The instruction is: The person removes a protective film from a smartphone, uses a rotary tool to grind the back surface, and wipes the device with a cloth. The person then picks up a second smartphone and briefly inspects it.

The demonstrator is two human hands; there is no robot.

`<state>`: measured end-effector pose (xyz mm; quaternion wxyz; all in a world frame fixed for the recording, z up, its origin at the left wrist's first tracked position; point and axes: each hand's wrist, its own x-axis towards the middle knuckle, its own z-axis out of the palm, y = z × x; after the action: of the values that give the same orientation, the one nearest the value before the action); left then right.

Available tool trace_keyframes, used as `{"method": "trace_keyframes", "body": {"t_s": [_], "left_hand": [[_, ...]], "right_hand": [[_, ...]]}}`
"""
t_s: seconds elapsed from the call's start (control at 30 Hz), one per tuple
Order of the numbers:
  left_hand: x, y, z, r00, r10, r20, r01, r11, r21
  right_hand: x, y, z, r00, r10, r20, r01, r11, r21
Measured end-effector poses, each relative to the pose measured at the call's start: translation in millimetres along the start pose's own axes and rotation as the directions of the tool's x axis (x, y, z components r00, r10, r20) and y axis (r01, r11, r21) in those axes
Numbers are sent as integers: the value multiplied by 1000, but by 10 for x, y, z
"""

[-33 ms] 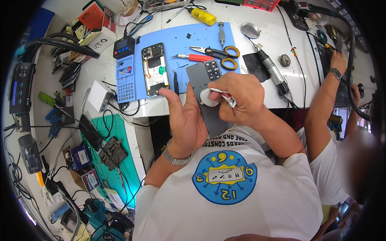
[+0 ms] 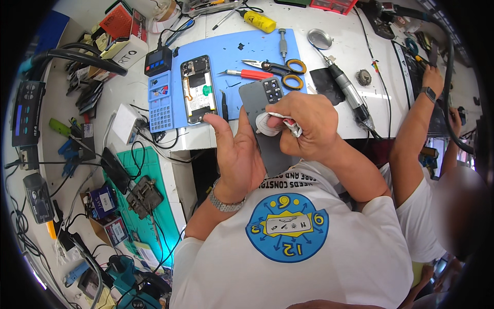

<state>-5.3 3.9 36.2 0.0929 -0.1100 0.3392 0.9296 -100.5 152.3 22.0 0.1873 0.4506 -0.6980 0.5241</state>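
A dark grey phone back cover with a camera block at its top end lies tilted across my left hand. That palm supports it from the left, thumb raised and apart; the fingers are partly hidden behind the cover. My right hand pinches a crumpled white cloth with a bit of red on it and presses it to the cover's face. Beyond my left hand, an opened phone with its inside exposed rests on the blue mat.
Around the mat are scissors, a red-handled knife, black tweezers, a screwdriver and a blue parts tray. A corded tool lies to the right. Another person's arm reaches over the right side; cables crowd the left.
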Motion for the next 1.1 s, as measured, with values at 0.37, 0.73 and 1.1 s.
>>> {"method": "trace_keyframes", "body": {"t_s": [0.37, 0.73, 1.1], "left_hand": [[-11, -40, -9, 994, -82, 75, 85, 996, -40], [13, -26, -46, 991, -72, 111, 79, 995, -56], [11, -84, -81, 967, -73, 243, 57, 996, 72]], "right_hand": [[151, 98, -30, 999, -15, -38, 14, 999, -40], [237, 125, -57, 995, -76, -60, 71, 995, -72], [345, 176, -149, 992, -74, -102, 60, 989, -135]]}}
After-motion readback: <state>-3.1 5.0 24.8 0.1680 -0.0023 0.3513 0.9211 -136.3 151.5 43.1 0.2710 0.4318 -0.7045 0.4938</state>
